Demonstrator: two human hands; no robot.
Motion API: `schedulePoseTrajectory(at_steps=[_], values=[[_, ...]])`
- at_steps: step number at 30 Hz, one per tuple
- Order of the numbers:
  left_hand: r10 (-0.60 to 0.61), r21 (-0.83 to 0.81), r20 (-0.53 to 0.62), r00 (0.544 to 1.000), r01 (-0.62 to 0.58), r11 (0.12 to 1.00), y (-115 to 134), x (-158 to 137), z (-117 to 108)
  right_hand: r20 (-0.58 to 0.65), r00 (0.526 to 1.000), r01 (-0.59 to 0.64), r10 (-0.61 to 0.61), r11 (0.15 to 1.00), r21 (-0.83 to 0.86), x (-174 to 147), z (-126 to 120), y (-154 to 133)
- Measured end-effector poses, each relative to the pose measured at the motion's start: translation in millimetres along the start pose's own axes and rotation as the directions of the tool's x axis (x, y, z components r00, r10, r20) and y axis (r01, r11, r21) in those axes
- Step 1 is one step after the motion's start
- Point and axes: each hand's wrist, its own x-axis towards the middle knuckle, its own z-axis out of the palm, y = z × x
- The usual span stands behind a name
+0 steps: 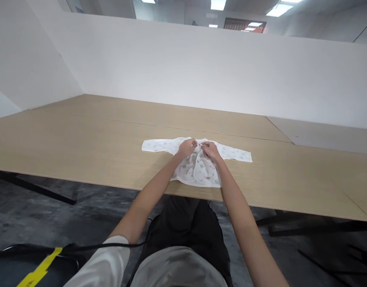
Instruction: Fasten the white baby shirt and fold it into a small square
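Note:
A small white long-sleeved baby shirt (201,169) with a fine coloured print lies on the wooden table, its two sleeves stretched out to the left and right. My left hand (188,147) is at the upper middle of the shirt, fingers pinched together on the fabric near the neckline. Just to its right, my right hand (210,150) pinches the cloth on the other side of the front opening. The front is bunched in folds between and below both hands. Whatever small detail sits between the fingertips is too small to make out.
The light wooden table (96,139) meets a white partition (171,63) at its back. A dark chair (10,263) with yellow tape stands at the lower left. Dark table legs (42,189) show below the edge, and a black cable (111,245) crosses by my left arm.

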Motion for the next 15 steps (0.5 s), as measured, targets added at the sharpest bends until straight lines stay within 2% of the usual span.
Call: schedulePoseTrajectory(at_steps=[6, 15], values=[[-0.018, -0.298, -0.048, 0.999, 0.003, 0.955, -1, 1, -2, -0.001, 0.999, 0.050, -0.050, 0.999, -0.003, 0, 0, 0], [-0.090, -0.433, -0.029, 0.996, 0.068, 0.899, -5, 3, 1, 0.028, 0.995, 0.088, -0.091, 0.989, 0.115, -6, -2, -11]])
